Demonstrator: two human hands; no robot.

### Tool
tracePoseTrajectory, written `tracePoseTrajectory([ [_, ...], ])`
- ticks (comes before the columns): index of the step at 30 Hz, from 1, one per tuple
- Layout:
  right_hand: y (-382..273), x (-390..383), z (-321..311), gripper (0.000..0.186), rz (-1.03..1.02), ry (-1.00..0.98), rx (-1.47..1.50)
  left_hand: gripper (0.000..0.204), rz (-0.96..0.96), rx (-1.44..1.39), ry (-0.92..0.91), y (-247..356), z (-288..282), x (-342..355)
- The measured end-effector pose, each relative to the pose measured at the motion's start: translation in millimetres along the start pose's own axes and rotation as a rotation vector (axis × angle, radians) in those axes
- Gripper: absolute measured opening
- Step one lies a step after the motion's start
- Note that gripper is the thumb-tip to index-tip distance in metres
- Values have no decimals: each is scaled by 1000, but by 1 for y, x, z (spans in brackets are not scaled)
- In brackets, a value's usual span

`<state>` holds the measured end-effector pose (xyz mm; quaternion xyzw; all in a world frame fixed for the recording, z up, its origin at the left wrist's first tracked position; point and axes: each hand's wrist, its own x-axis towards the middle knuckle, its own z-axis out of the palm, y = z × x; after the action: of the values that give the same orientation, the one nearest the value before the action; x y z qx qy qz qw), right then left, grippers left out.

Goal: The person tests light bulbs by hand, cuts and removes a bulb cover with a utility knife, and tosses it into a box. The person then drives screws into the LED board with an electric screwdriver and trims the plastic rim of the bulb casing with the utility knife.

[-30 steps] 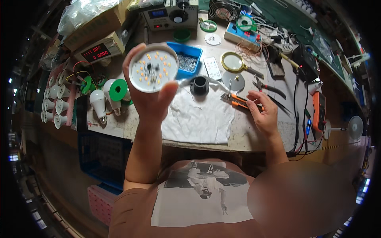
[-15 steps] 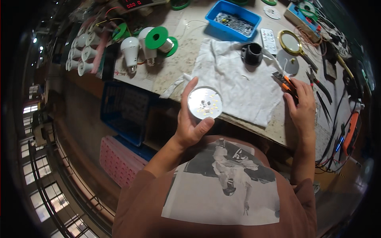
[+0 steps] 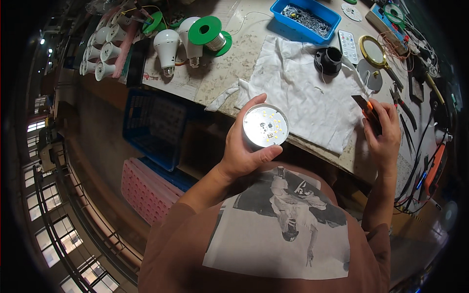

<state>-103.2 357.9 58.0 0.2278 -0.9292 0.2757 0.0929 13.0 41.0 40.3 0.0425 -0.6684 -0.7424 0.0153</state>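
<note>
My left hand [image 3: 244,144] is closed around an LED bulb base [image 3: 266,125] in front of the table edge. Its open round face points up and shows a white circuit board with small yellow chips and a few dark parts. On the right, over the table, my right hand [image 3: 383,135] grips an orange and black utility knife [image 3: 370,113], its dark blade end pointing up and left. A white cloth [image 3: 298,93] lies between the hands, with a black cup-shaped holder [image 3: 328,61] standing on its far part.
A blue tray [image 3: 281,24] of small metal parts sits at the back. Assembled bulbs [image 3: 166,50] and a green solder spool [image 3: 205,30] stand back left. A magnifying glass [image 3: 373,51], a remote-like white card [image 3: 347,47] and pliers [image 3: 405,108] lie right. Crates [image 3: 155,129] stand below left.
My right hand has closed round the utility knife and turned it, its blade steeper. The bulb base in my left hand appears slightly further right, as the whole view has shifted.
</note>
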Motion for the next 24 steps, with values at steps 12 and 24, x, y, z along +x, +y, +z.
tracePoseTrajectory([
  [12,-55,6,6,32,-303,-210,122,96,4,397,30,0,5,-3],
  [24,-70,-1,34,40,-453,-436,-8,90,337,984,10,-1,15,-1],
])
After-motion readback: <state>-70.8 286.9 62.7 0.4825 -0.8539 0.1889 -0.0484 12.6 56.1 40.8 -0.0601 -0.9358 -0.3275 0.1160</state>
